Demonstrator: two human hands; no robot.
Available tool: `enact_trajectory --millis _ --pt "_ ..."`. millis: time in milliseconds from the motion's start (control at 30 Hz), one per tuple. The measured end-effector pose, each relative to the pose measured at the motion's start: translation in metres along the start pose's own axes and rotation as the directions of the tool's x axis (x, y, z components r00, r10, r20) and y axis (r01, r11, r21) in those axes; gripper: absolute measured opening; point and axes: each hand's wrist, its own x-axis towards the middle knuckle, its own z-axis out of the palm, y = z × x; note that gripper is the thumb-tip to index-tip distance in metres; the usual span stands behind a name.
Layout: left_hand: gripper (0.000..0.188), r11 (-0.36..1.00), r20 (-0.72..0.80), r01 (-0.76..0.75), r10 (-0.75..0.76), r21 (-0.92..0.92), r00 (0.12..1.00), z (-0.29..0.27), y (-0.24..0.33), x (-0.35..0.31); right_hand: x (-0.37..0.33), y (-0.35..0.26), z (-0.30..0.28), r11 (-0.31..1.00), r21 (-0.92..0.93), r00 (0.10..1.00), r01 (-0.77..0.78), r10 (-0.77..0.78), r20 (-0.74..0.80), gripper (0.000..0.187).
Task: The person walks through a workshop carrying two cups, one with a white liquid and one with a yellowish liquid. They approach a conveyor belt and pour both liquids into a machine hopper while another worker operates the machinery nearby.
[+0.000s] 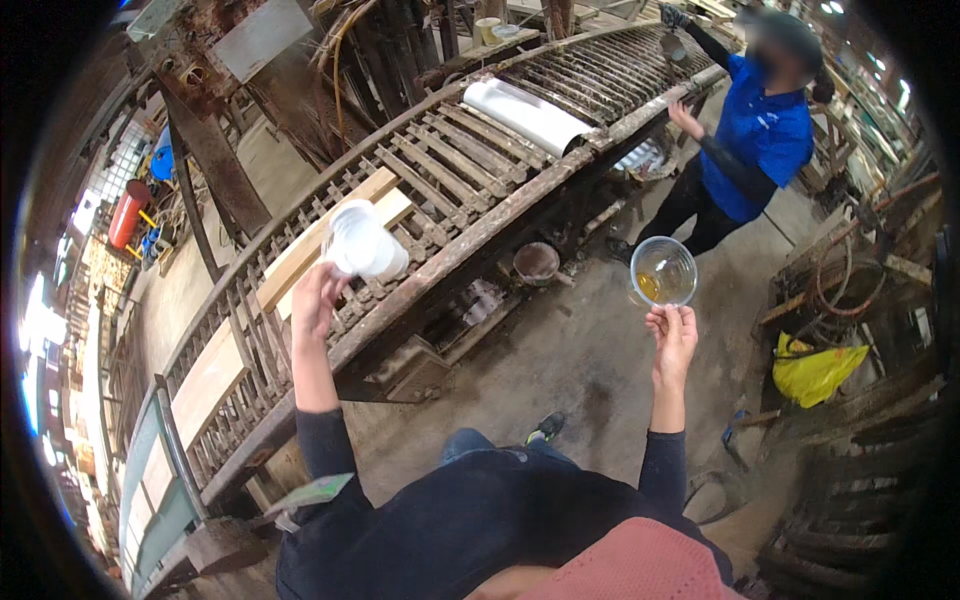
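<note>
My left hand [318, 303] grips white plastic cups [364, 240], which look like two together, tilted above the slatted rack. The fingers close around their near side. On the right, my right hand [673, 338] pinches the rim of a transparent plastic cup [678, 265] between thumb and fingers. A little yellow liquid [649, 287] lies in this cup, which is held out over the floor.
Wooden planks [212, 380] and a curled white sheet [527, 115] lie on the long slatted rack [450, 165]. A person in a blue shirt [765, 135] stands at its far right, holding a small pot [673, 47]. Below sits a round bucket [536, 262]; a yellow bag [815, 368] lies right.
</note>
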Motion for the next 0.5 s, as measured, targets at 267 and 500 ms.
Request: enact_trajectory --millis 267,500 --pt "0.019 1.0 0.133 0.002 -0.005 0.024 0.991 0.129 0.024 0.092 0.092 -0.034 -0.033 1.0 0.011 1.0 -0.008 0.007 0.015 0.006" --pt "0.021 0.999 0.161 -0.038 0.035 0.018 0.986 0.206 0.04 0.202 0.183 -0.034 -0.013 0.998 0.052 0.996 -0.022 0.018 0.084 0.006"
